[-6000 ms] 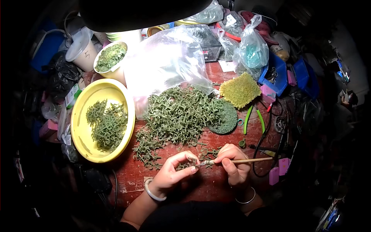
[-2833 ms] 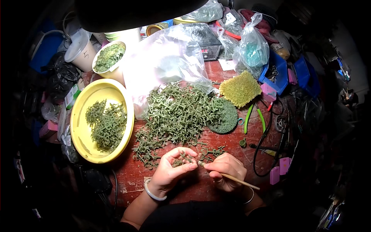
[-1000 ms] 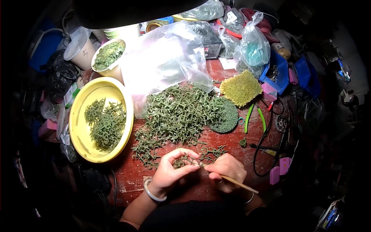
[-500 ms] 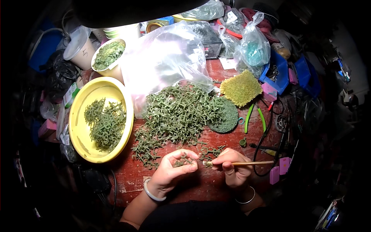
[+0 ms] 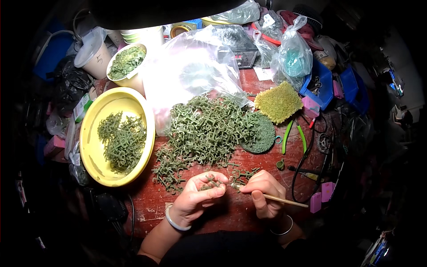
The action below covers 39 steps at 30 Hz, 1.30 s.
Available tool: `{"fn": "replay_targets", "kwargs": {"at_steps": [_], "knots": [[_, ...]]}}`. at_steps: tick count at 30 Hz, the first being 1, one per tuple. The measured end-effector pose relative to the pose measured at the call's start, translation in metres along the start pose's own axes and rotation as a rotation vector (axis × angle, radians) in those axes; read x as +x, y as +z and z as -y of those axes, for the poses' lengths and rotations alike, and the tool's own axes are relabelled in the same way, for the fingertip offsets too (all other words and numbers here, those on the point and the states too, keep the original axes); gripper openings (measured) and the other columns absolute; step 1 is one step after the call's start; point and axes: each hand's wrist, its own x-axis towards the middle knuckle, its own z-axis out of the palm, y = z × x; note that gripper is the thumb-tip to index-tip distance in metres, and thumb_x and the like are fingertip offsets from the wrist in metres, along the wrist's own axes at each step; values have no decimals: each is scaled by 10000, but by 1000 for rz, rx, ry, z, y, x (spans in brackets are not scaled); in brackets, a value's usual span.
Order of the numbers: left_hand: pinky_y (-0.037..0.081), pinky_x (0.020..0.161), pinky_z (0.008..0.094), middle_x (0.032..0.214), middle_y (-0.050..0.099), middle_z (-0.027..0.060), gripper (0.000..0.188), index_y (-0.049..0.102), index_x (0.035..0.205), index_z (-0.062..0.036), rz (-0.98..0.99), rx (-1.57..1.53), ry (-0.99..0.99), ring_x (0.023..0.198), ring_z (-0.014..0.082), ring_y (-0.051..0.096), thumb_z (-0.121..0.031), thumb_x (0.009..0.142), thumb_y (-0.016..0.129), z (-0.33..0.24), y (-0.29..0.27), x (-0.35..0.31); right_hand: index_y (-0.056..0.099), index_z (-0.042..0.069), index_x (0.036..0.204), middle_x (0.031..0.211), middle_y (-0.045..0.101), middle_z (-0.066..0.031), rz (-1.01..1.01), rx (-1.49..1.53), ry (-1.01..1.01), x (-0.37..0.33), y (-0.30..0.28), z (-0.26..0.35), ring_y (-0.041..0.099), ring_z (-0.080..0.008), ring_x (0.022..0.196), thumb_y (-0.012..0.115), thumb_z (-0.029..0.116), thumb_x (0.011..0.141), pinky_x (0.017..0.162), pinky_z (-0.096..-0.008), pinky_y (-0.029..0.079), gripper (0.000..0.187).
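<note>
My left hand point(image 5: 198, 196) is closed, pinching a small green twig-like piece point(image 5: 212, 182) between thumb and fingertips. My right hand point(image 5: 267, 193) grips a thin wooden-handled tool point(image 5: 287, 200) like a pencil. Its pale tip is close to the piece in my left hand; whether they touch I cannot tell. Just beyond both hands spreads a large heap of small, crooked green pieces point(image 5: 204, 129), with a few strays point(image 5: 242, 174) near my right fingers. More green pieces point(image 5: 122, 142) lie in a yellow basin point(image 5: 91, 155) on the left.
A clear plastic bag point(image 5: 191, 66) lies behind the heap. To its right are a round green mat point(image 5: 258, 135), a yellow textured pad point(image 5: 279, 102), green-handled pliers point(image 5: 294, 137) and dark cables point(image 5: 307, 155). Tubs point(image 5: 129, 62), blue bins point(image 5: 319, 84) and pink blocks point(image 5: 316, 202) stand around the red table point(image 5: 178, 218).
The rear end of the tool's handle in my right hand has swung down and toward me, and the right fingers have turned with it. My left hand stays nearly in place, still pinching.
</note>
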Motion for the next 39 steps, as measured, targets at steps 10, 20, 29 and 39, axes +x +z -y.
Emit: {"fn": "replay_targets", "kwargs": {"at_steps": [10, 20, 29, 39], "knots": [[288, 494, 150, 829, 568, -57, 270, 612, 1153, -38, 15, -25, -7, 605, -10, 428, -7, 897, 695, 0, 0, 0, 682, -8, 956, 868, 659, -95, 19, 47, 14, -1, -2, -1, 599, -223, 735, 596, 64, 951, 668, -338, 481, 113], [294, 495, 152, 826, 569, -49, 267, 612, 1149, -34, 27, -32, -4, 600, -6, 424, -1, 896, 692, -1, 1, 0, 669, -5, 916, 832, 638, -109, 1, 23, 6, 0, 1, 0, 583, -201, 721, 537, 154, 994, 673, -318, 466, 221], [294, 497, 153, 867, 593, -34, 281, 612, 1155, -32, 28, -42, -9, 601, -4, 430, -8, 889, 700, -1, 0, -1, 669, -5, 911, 832, 634, -109, 1, 27, 23, 0, 0, 1, 585, -204, 725, 535, 168, 1000, 679, -322, 470, 236], [349, 533, 147, 897, 609, -15, 287, 614, 1164, -17, 40, -37, -1, 660, 4, 488, 0, 890, 699, -1, -1, -1, 675, -8, 919, 828, 638, -112, -4, 8, 16, 0, 1, 1, 591, -208, 717, 542, 206, 1016, 659, -311, 469, 270]]}}
